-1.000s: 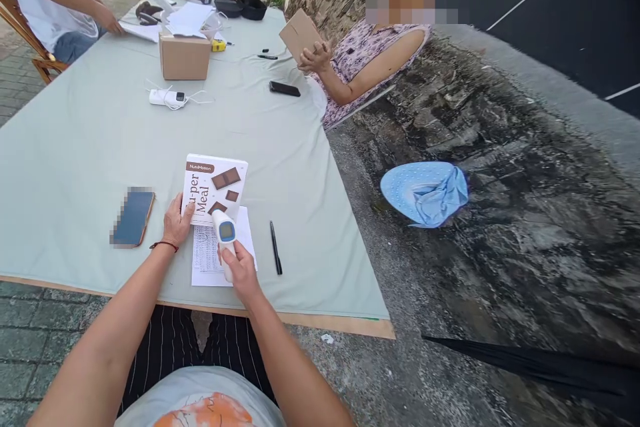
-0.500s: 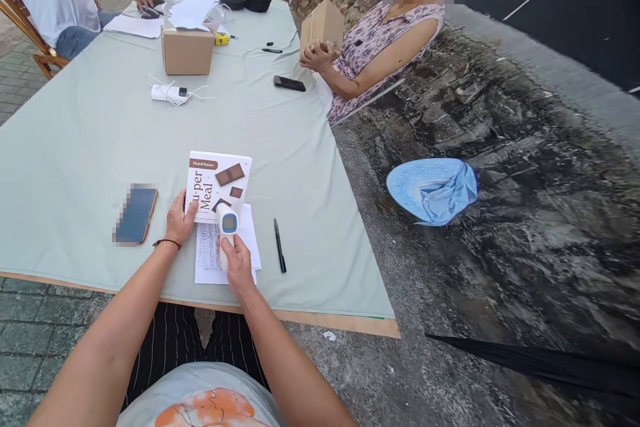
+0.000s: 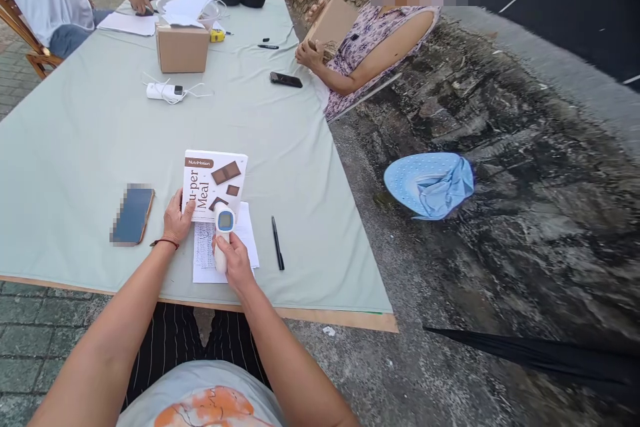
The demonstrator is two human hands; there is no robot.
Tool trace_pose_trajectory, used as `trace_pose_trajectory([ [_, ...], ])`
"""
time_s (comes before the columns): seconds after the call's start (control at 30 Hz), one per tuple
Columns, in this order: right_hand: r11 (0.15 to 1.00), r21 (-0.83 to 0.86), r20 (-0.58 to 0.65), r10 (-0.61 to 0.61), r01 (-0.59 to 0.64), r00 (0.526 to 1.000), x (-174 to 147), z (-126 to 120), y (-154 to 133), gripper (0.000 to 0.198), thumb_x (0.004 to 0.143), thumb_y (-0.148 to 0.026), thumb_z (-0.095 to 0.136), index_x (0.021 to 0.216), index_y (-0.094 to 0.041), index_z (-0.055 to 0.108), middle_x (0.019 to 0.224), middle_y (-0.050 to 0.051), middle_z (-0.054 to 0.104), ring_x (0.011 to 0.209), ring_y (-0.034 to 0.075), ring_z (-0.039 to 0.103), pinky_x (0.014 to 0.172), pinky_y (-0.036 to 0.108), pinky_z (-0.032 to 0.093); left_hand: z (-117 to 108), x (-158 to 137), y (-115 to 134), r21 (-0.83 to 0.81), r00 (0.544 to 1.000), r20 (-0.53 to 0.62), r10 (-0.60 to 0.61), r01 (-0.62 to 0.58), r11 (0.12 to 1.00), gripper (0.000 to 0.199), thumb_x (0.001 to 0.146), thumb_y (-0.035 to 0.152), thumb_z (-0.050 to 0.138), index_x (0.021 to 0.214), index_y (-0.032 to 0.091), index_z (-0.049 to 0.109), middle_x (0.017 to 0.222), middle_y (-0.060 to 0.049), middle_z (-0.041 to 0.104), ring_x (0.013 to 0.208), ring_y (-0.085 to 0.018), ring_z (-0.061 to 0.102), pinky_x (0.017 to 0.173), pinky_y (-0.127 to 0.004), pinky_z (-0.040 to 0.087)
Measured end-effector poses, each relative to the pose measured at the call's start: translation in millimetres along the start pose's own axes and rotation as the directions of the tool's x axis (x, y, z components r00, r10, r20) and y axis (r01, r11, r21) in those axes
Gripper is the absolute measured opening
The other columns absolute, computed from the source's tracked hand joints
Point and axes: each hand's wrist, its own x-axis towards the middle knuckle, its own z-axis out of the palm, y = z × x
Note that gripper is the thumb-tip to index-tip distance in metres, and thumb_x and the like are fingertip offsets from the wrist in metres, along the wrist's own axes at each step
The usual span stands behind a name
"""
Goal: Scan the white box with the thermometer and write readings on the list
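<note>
My left hand (image 3: 179, 219) grips the lower left edge of a white box (image 3: 200, 180) printed "NutriMotion" and "Meal", with brown chocolate pieces pictured on it. In my right hand (image 3: 234, 259) is a white infrared thermometer (image 3: 225, 230) with a blue-framed screen, its head overlapping the box's lower right corner. Whether it touches the box I cannot tell. Under both lie printed sheets of paper (image 3: 247, 240). A black pen (image 3: 277, 243) rests to the right of the papers, and a phone (image 3: 133, 215) lies left of my left hand.
Farther up the cloth-covered table (image 3: 75, 180) are a white device with a cable (image 3: 165, 91), a cardboard box (image 3: 183, 50) under papers, and a black phone (image 3: 285, 79). Across at right, a person holds another cardboard box (image 3: 333, 23). A blue hat (image 3: 429, 185) appears beyond the table's right edge.
My hands keep their grip on the box and thermometer with hardly any movement. The person at right has tilted their cardboard box. The view has shifted slightly.
</note>
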Motion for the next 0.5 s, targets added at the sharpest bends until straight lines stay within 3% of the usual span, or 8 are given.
trace_pose_trajectory([
  [0.2, 1.0, -0.01, -0.02, 0.022, -0.022, 1.0, -26, -1, -21, 0.038, 0.07, -0.053, 0.071, 0.086, -0.02, 0.06, 0.068, -0.002, 0.055, 0.058, 0.012, 0.044, 0.055, 0.026, 0.039, -1, 0, 3, 0.001, 1.0, 0.002, -0.003, 0.003, 1.0, 0.057, 0.094, 0.064, 0.038, 0.122, 0.018, 0.057, 0.118, -0.013, 0.067, 0.109, -0.028, 0.063, 0.096, -0.044, 0.049],
  [0.5, 0.993, -0.098, -0.073, -0.079, 0.072, 0.994, -66, -16, -57, 0.032, 0.073, -0.047, 0.072, 0.091, -0.021, 0.065, 0.07, -0.001, 0.055, 0.067, 0.015, 0.051, 0.066, 0.029, 0.046, -4, 4, 2, 0.016, 1.0, 0.004, -0.01, 0.01, 1.0, 0.063, 0.093, 0.066, 0.037, 0.126, 0.016, 0.057, 0.12, -0.015, 0.066, 0.111, -0.03, 0.061, 0.096, -0.044, 0.047],
])
